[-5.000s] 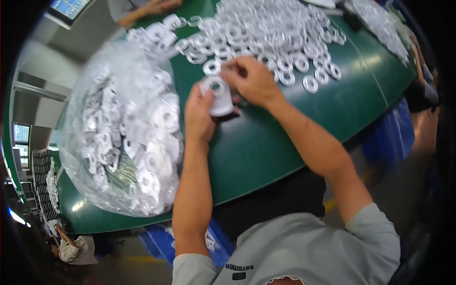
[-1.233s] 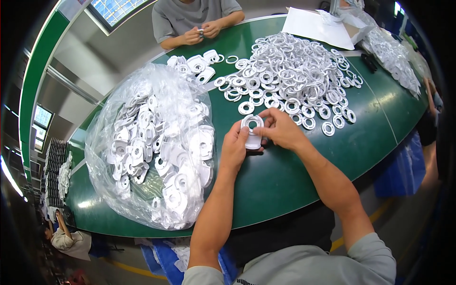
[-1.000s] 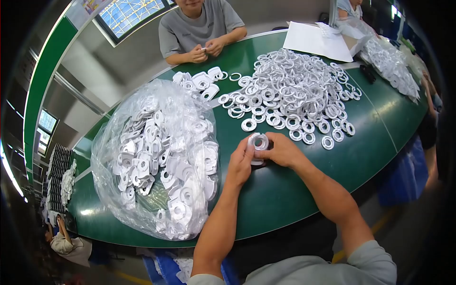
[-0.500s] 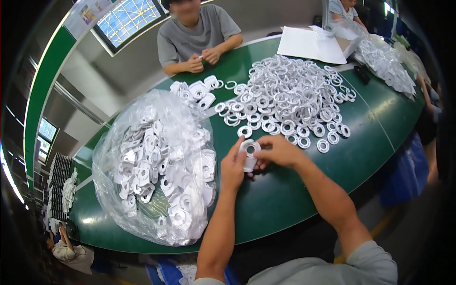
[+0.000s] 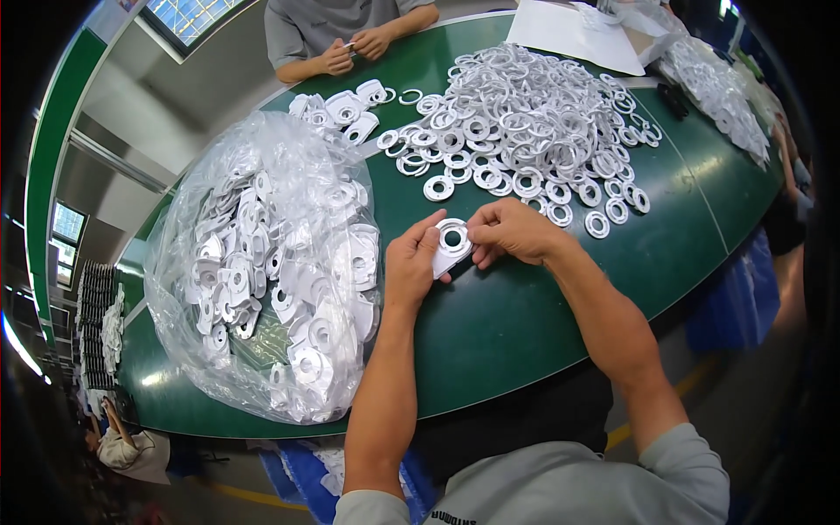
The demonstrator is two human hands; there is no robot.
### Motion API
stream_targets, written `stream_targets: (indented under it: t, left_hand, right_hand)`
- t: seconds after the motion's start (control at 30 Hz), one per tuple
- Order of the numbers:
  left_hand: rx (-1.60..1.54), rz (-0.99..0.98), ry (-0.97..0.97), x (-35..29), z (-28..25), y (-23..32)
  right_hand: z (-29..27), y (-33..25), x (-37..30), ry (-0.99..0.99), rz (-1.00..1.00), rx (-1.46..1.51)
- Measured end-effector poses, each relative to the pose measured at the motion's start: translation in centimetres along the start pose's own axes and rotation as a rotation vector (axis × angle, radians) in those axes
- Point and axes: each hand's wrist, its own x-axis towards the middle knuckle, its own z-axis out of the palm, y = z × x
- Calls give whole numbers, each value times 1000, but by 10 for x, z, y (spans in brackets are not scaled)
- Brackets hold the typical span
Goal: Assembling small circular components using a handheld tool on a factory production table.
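Between my two hands, over the near part of the green table, is a white plastic part (image 5: 446, 255) with a flat body and a round ringed hole. My left hand (image 5: 414, 261) grips its left side, thumb on top and fingertips showing beneath. Closed at the ring's right edge, my right hand (image 5: 507, 233) pinches the part with thumb and forefinger. Just beyond my hands spreads a heap of white plastic rings (image 5: 534, 122). To the left lies a clear plastic bag (image 5: 175, 289) full of similar flat white parts (image 5: 238, 278).
Several white parts (image 5: 343, 107) lie past the bag on the green table (image 5: 490, 350). Across from me, a co-worker's hands (image 5: 354, 51) hold a small piece. White sheets (image 5: 573, 35) and another filled bag (image 5: 713, 87) are at the far right, near a black object (image 5: 672, 100).
The part has turned in my hands, its body now slanting down to the left. My view has shifted, so the table and heaps sit higher in the picture.
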Motion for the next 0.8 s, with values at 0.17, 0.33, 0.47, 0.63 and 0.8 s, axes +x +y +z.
stream_targets:
  t: [0.17, 0.33, 0.47, 0.63, 0.8]
  left_hand:
    - [72, 63, 63, -2, 3, 6]
    - [76, 46, -45, -5, 0, 13]
    - [39, 46, -74, -3, -2, 8]
    - [51, 37, -108, -2, -6, 6]
    - [-233, -43, -61, -3, -5, 4]
  right_hand:
    - [11, 3, 3, 80, -85, -141]
    - [11, 2, 0, 80, -191, -138]
    - [12, 7, 1, 60, -213, -165]
    - [18, 9, 6, 166, -235, -311]
    - [22, 19, 1, 270, -729, -921]
